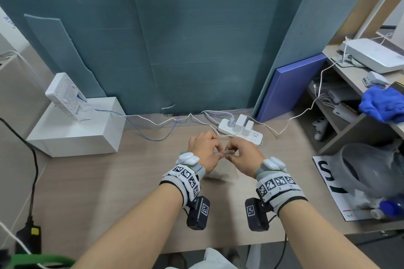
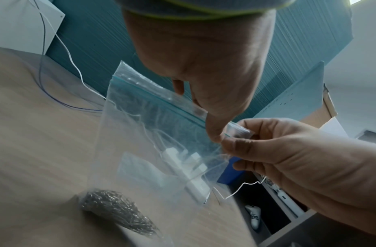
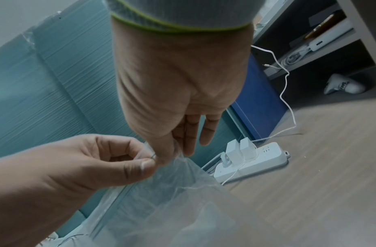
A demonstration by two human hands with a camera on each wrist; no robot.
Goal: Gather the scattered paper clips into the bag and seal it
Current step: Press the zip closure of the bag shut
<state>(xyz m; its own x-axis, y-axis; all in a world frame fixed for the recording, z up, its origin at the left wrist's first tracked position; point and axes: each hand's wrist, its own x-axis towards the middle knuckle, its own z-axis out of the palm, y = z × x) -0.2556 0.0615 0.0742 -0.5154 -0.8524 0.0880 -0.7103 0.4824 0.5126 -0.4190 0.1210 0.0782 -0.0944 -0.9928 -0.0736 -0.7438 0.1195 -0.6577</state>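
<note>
A clear zip bag (image 2: 140,150) hangs upright over the wooden table (image 1: 109,192), its blue zip strip (image 2: 153,97) at the top. A heap of silver paper clips (image 2: 115,212) lies inside at the bottom, which rests on the table; in the head view the clips (image 1: 215,175) show below the hands. My left hand (image 2: 212,132) pinches the zip strip near its right end. My right hand (image 2: 235,143) pinches the bag's corner right beside it, fingertips nearly touching. In the right wrist view the right hand (image 3: 172,153) and left hand (image 3: 147,160) meet on the bag's top edge (image 3: 161,208).
A white power strip (image 1: 240,131) with plugs lies just behind the hands, with thin cables (image 1: 153,122) trailing left. A white box (image 1: 74,129) carrying a router stands at the left. A shelf (image 1: 349,102) and grey plastic wrap (image 1: 371,170) crowd the right side.
</note>
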